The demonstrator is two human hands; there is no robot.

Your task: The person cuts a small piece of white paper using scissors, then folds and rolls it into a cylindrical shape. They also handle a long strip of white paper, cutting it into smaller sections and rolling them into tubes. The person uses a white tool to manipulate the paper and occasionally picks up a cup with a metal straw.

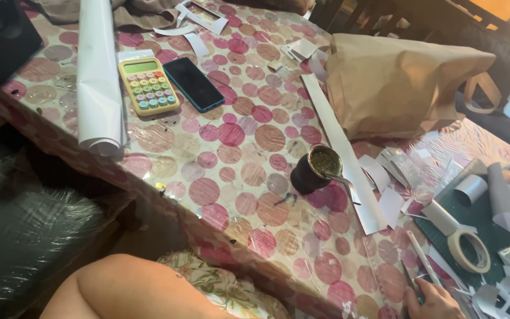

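At the bottom right of the frame a hand [438, 300] rests on the table edge, its fingers curled around a thin dark tool [409, 282] whose tip pokes up past the knuckles; it looks like a pen or craft knife, but too little shows to be sure. Which hand it is cannot be told, as the frame cuts it off at the wrist, and no other hand is in view. Just beside it lie a slim white stick [425, 260], a roll of cream masking tape [469, 250] and a dark green cutting mat [491, 227] strewn with curled white paper offcuts [506, 195], so the work looks to be in the cutting stage, with the tool gripped but not yet on paper; the next cut would need a strip laid flat on the mat. Further up, a long white paper strip [340, 150] runs past a dark round cup with a metal straw [314, 169]. Beyond sit a brown paper bag [396, 82], a dark phone in a blue case [193, 84], a yellow calculator with pastel keys [148, 85] and a rolled white sheet [97, 71] on the pink-dotted tablecloth [237, 136]. A bare knee [131, 289] fills the bottom left.
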